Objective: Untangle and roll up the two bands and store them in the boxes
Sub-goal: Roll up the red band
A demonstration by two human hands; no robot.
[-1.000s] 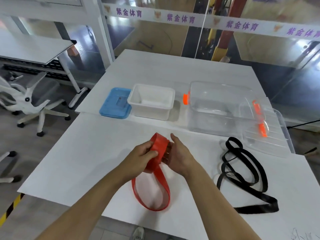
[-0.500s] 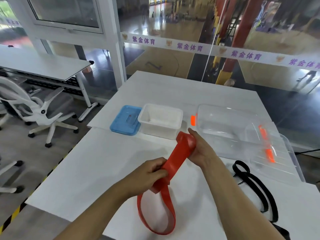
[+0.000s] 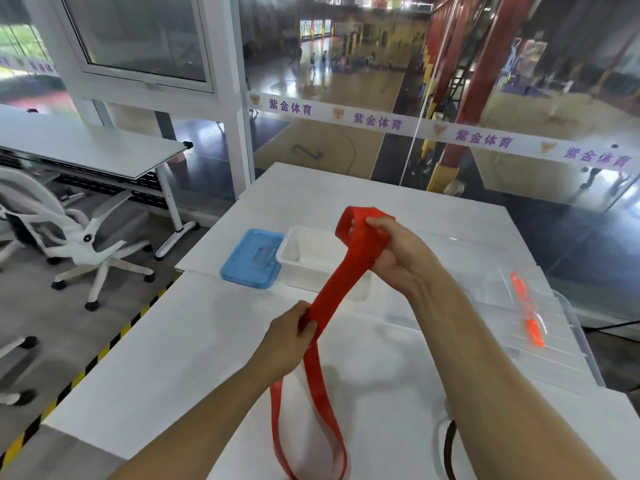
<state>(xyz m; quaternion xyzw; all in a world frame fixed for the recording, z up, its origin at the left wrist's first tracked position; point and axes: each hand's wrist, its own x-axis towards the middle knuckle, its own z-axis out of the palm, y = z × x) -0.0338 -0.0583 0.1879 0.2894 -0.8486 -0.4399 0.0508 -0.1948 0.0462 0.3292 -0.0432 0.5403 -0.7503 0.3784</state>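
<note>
Both hands hold the red band point(image 3: 341, 282) stretched in the air above the white table point(image 3: 180, 358). My right hand point(image 3: 394, 252) grips its folded upper end, raised over the white box point(image 3: 304, 261). My left hand point(image 3: 289, 336) pinches the band lower down, and the remaining loop hangs from it to the table near the frame's bottom edge. Only a sliver of the black band point(image 3: 450, 448) shows beside my right forearm. The clear box point(image 3: 561, 344) with orange latches stands at the right, partly hidden by that arm.
A blue lid point(image 3: 251, 259) lies left of the white box. Glass panels close off the far side of the table. An office chair point(image 3: 69, 233) and another desk point(image 3: 86, 147) stand to the left. Yellow-black tape point(image 3: 104, 351) marks the floor along the table's left edge.
My right hand has lifted the band's top end up and away, pulling the band out from a bunch into a long strip. The view has tilted upward, so the black band has nearly left the frame.
</note>
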